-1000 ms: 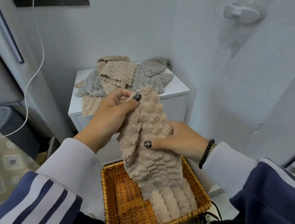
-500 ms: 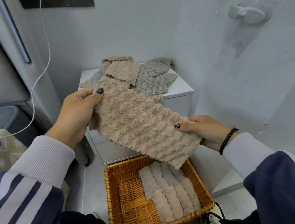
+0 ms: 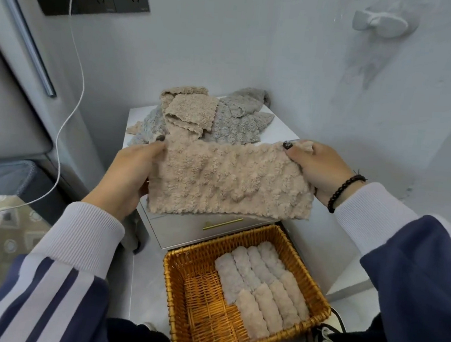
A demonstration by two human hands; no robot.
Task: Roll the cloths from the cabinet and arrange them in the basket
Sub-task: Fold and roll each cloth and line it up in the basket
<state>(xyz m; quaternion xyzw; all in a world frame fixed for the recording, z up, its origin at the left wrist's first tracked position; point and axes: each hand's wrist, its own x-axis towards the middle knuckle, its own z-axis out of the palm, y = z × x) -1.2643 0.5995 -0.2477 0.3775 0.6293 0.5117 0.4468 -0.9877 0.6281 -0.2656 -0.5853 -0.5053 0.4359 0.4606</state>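
Overhead, beige cloth (image 3: 229,180) pinched taut between both hands (image 3: 132,168) (image 3: 318,168), screening cabinet (image 3: 186,230) front above basket (image 3: 179,284) of rolls (image 3: 260,285).

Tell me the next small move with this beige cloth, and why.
Probably start rolling the beige cloth from one short end. The left hand and right hand hold it spread flat by its top corners, unrolled, while the wicker basket below holds only rolled cloths, with bare space beside them.
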